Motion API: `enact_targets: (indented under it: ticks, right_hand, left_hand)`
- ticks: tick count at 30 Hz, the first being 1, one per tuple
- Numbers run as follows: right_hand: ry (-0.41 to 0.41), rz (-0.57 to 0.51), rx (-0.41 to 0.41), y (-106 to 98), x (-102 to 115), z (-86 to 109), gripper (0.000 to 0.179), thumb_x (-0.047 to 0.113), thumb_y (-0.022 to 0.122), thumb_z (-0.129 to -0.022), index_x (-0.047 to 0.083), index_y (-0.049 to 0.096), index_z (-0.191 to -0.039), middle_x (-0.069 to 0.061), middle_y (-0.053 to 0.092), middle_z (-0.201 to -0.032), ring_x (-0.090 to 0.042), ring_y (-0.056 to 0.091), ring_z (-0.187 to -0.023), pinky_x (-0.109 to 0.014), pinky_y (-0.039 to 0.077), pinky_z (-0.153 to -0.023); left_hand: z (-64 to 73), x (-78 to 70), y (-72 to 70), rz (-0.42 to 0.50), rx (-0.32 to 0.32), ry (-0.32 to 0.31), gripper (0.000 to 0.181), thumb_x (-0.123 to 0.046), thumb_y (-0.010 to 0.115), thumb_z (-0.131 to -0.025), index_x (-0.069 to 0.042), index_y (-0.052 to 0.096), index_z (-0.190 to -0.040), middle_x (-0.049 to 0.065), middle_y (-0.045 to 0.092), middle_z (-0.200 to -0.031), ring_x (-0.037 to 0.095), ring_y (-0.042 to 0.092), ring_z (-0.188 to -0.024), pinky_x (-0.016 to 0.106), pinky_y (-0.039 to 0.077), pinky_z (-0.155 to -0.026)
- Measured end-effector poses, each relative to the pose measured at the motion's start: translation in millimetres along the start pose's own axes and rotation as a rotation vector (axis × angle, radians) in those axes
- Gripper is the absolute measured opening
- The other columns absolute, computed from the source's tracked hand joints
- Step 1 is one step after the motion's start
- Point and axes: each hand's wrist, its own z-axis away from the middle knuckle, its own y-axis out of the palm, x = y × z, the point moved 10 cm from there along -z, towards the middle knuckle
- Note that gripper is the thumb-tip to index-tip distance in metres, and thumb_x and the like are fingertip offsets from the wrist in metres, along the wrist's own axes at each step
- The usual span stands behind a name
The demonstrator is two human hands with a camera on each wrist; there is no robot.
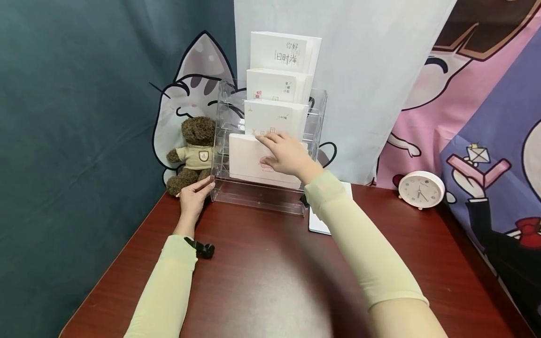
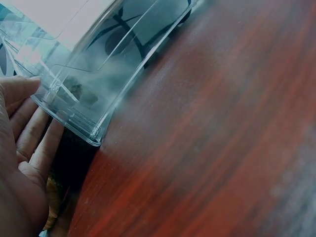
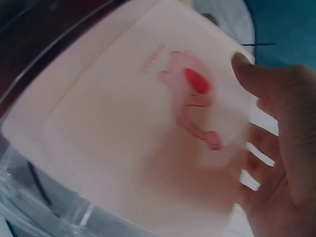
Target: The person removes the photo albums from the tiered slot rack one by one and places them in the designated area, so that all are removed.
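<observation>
A clear acrylic tiered rack [image 1: 258, 202] stands at the back of the desk, holding white booklets in steps. My left hand [image 1: 194, 199] grips its lower left side, the thumb over the clear edge and the fingers [image 2: 32, 133] outside it. In the front tier leans a pale pink notebook [image 1: 249, 159] with a red-pink drawing [image 3: 197, 84]. My right hand [image 1: 287, 155] holds its upper edge. The right thumb [image 3: 254, 79] lies on the cover side, while the other fingertips pass behind the notebook and are hidden in the right wrist view.
Beside the rack sits a brown teddy bear [image 1: 196, 155]. A flat white item [image 1: 320, 224] lies right of the rack, partly behind my right sleeve. A round white clock [image 1: 421, 189] stands farther right. Curtains and printed cloth border the red-brown desk [image 1: 253, 272].
</observation>
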Motion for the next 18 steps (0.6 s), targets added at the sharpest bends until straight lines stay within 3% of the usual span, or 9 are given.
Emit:
enact_targets:
  ticks: [7, 14, 18]
  right_hand:
    - [0.049, 0.11, -0.115, 13, -6, 1.7, 0.068, 0.037, 0.07, -0.095, 0.016, 0.043, -0.153, -0.01, 0.047, -0.143, -0.034, 0.038, -0.134, -0.048, 0.034, -0.111]
    - [0.083, 0.156, -0.1, 12, -2, 0.0, 0.064, 0.036, 0.068, -0.095, 0.017, 0.044, -0.151, -0.009, 0.045, -0.144, -0.034, 0.038, -0.135, -0.05, 0.033, -0.112]
    - [0.101, 0.162, -0.096, 9, 1, -2.2, 0.065, 0.035, 0.069, -0.094, 0.022, 0.044, -0.152, -0.008, 0.045, -0.142, -0.034, 0.039, -0.132, -0.051, 0.036, -0.105]
  left_hand:
    - [1.9, 1.2, 1.6, -0.009, 0.004, 0.003, 0.032, -0.017, 0.086, -0.082, -0.013, 0.079, -0.113, 0.003, 0.075, -0.111, 0.009, 0.066, -0.11, 0.015, 0.055, -0.08]
    - [0.8, -0.5, 1.5, 0.013, 0.002, 0.009, 0.03, -0.012, 0.084, -0.083, -0.011, 0.079, -0.113, 0.005, 0.075, -0.111, 0.009, 0.067, -0.107, 0.015, 0.056, -0.077]
    - [-0.3, -1.5, 0.4, 0.0, -0.004, 0.017, 0.03, -0.011, 0.084, -0.083, -0.011, 0.079, -0.113, 0.006, 0.074, -0.111, 0.009, 0.066, -0.108, 0.014, 0.055, -0.078]
